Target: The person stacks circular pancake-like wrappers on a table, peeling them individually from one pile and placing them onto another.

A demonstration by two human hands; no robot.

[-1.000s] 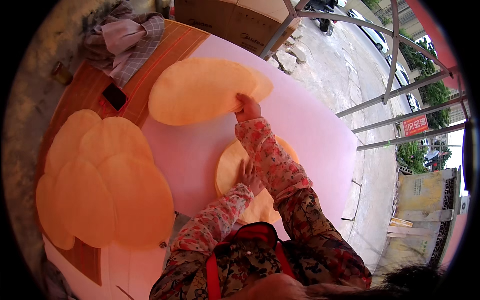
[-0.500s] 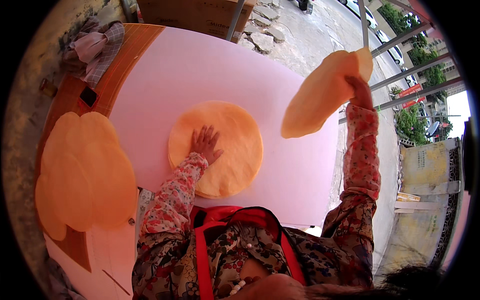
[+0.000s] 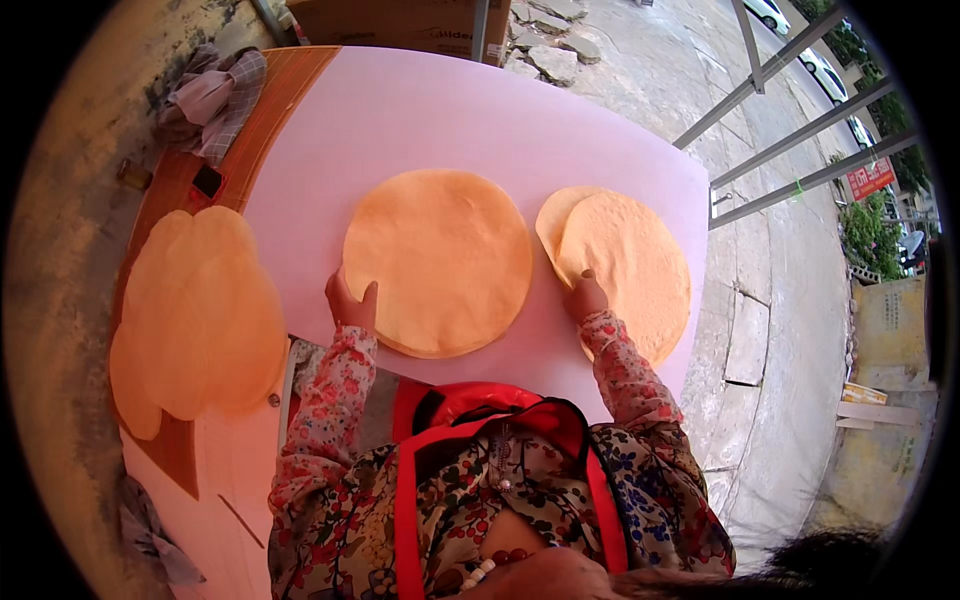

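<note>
A stack of thin, round, yellow-orange sheets (image 3: 440, 255) lies in front of me, its edges nearly lined up. My left hand (image 3: 352, 303) is at the stack's lower left edge, thumb and fingers apart. To the right, two more round sheets (image 3: 630, 270) of the same kind overlap, the upper one wrinkled. My right hand (image 3: 587, 297) has its fingers curled at the left edge of that upper sheet and pinches it. Part of the lower sheet is hidden. A fanned pile of such sheets (image 3: 200, 310) lies at far left.
The sheets lie on a pale pink tabletop (image 3: 430, 110). A crumpled cloth (image 3: 215, 100) and a dark phone (image 3: 208, 182) rest on the brown strip at left. Beyond the table are a cardboard box (image 3: 400, 25), metal bars (image 3: 790, 120) and paving.
The raised sheet in my right hand has come down onto the table at the right. My left hand has moved from the stack's top to its lower left edge.
</note>
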